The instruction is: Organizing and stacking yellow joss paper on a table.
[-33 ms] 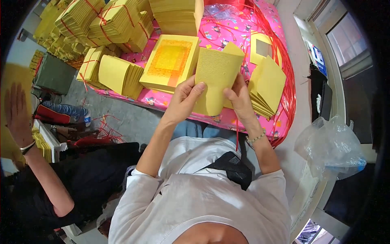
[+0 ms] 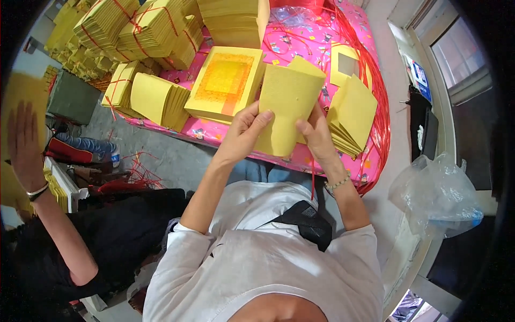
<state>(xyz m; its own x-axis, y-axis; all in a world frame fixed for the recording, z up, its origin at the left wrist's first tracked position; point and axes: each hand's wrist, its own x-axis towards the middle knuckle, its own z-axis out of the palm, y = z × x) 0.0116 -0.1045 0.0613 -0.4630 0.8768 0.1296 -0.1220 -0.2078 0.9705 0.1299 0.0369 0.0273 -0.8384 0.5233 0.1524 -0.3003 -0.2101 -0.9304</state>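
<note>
A sheaf of yellow paper is bent into a curve between my two hands, above the near edge of the pink table. My left hand grips its left side, thumb on the face toward me. On the right side my right hand holds it the same way, its fingers mostly hidden behind the paper. Just left of the sheaf lies a yellow block of paper with an orange printed square on top. To the right, a fanned stack of yellow paper rests beside my right hand.
Bundles of yellow paper tied with red string are piled at the far left. Long red plastic strings run down the table's right side. At left, a co-worker's hand touches yellow paper. A clear plastic bag hangs at right.
The sheaf in my hands has shifted very slightly and its face looks smoother. The co-worker's hand at left has moved a little to the right.
</note>
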